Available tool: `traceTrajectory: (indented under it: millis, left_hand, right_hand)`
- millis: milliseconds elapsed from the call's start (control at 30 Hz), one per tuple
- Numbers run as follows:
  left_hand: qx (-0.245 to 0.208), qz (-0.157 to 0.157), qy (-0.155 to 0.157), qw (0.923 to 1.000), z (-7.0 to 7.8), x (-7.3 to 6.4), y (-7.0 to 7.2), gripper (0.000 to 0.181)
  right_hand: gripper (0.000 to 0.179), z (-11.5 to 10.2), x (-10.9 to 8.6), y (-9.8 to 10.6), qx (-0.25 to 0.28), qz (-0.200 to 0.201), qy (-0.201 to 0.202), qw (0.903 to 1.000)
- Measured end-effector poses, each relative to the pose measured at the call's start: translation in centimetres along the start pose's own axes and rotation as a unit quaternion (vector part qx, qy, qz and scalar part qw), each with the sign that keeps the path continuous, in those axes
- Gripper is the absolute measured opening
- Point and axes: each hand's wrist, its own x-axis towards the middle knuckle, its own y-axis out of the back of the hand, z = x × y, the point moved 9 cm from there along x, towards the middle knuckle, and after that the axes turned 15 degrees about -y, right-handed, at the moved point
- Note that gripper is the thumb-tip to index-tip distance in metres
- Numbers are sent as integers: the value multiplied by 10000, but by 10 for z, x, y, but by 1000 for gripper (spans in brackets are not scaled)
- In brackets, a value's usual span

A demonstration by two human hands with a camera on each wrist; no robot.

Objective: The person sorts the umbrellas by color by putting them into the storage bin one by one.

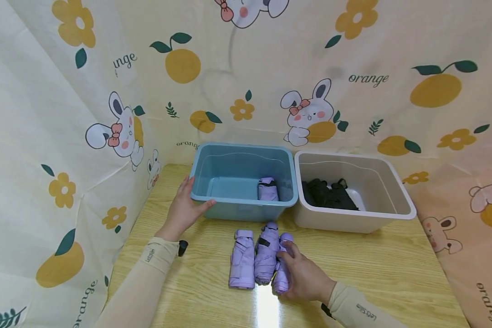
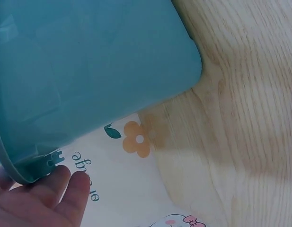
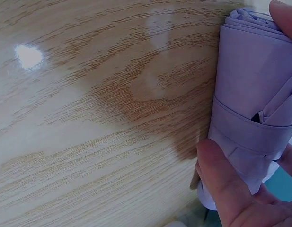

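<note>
My left hand (image 1: 184, 209) holds the front left corner of a blue plastic bin (image 1: 246, 206); in the left wrist view its fingers (image 2: 72, 194) wrap the bin's rim. One folded purple umbrella (image 1: 268, 190) lies inside that bin at the right. Three more folded purple umbrellas are on the table in front. My right hand (image 1: 305, 275) grips the rightmost umbrella (image 1: 283, 273), thumb and fingers around it, as the right wrist view also shows. Beside it lie the middle umbrella (image 1: 266, 257) and the left umbrella (image 1: 242, 262), untouched by either hand.
A beige bin (image 1: 352, 217) stands right of the blue one, with black folded fabric items (image 1: 330, 193) in it. Both bins are on a wood-grain table (image 1: 377, 259). A printed cloth (image 1: 246, 73) with rabbits and oranges hangs behind and at the sides.
</note>
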Motion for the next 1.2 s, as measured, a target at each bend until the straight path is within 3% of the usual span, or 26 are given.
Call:
traceTrajectory:
  millis: [333, 933, 1200]
  left_hand:
    - [-6, -71, 96, 9999, -2, -1, -1, 109]
    - [90, -76, 12, 9999, 3, 0, 1, 108]
    - [153, -70, -21, 9999, 3, 1, 2, 107]
  right_hand:
    - [96, 5, 1, -4, 84, -232, -157, 9996]
    - [76, 16, -4, -7, 273, -492, -468, 9973]
    - [75, 15, -5, -6, 331, -364, -312, 9983]
